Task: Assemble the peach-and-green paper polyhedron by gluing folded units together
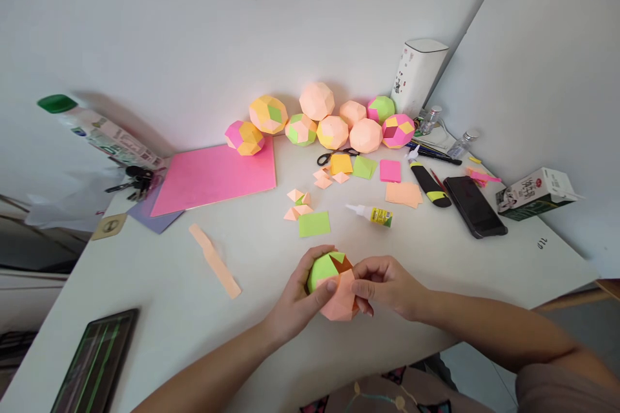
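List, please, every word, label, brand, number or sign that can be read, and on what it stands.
Table: "022", perhaps; handwritten and tilted.
Carton: characters, too blurred to read surely.
Green-capped bottle: label too small to read.
Glue: label too small to read.
White container: small dark print, unclear.
Beige square: round dark sign, unclear.

Fingers [321,294] partly hide the paper ball [340,302]; a dark panel [95,364] is cropped.

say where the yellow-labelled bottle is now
In the head view, the yellow-labelled bottle lies right of centre on the table, just below the peach paper, beyond the right hand.
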The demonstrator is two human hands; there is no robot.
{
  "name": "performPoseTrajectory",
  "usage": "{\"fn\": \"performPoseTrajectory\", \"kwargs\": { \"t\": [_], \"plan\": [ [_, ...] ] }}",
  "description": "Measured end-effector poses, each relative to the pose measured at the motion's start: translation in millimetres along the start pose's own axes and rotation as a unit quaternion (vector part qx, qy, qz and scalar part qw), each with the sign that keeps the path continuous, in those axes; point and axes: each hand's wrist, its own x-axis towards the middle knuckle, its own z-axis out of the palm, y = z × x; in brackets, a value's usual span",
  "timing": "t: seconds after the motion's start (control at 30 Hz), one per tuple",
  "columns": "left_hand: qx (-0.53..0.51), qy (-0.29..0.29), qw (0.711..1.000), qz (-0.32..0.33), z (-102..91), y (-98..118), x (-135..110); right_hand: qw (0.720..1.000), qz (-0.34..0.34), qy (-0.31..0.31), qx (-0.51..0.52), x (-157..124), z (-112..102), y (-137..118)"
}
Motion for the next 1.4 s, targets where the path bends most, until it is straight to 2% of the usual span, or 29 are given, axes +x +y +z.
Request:
{"fn": "performPoseTrajectory", "kwargs": {
  "t": [0.17, 0.37, 0.83, 1.1, 1.4],
  "plan": [
    [0.046, -0.002, 0.998, 0.034, 0.6, -3.0, -1.2, 1.000, -0.004, 0.003, -0.016, -2.7, 2.4, -2.7],
    [0.121, 0.021, 0.989, 0.083, 2.1, -2.6, 0.0, 1.000, 0.005, 0.011, -0.016, -3.0, 1.0, -2.1],
    [0.157, 0.022, 0.983, 0.095, 2.5, -3.9, -1.0, 1.000, -0.001, -0.001, -0.028, -3.0, -0.8, 1.5],
    [0.164, 0.028, 0.980, 0.112, 5.0, -4.3, -2.4, 1.000, 0.008, -0.021, 0.000, -0.9, -0.5, 2.3],
    [0.170, 0.021, 0.977, 0.127, 5.7, -8.3, -2.6, 0.998, 0.024, -0.027, -0.042, -2.8, -1.4, 2.8]
  ]
}}
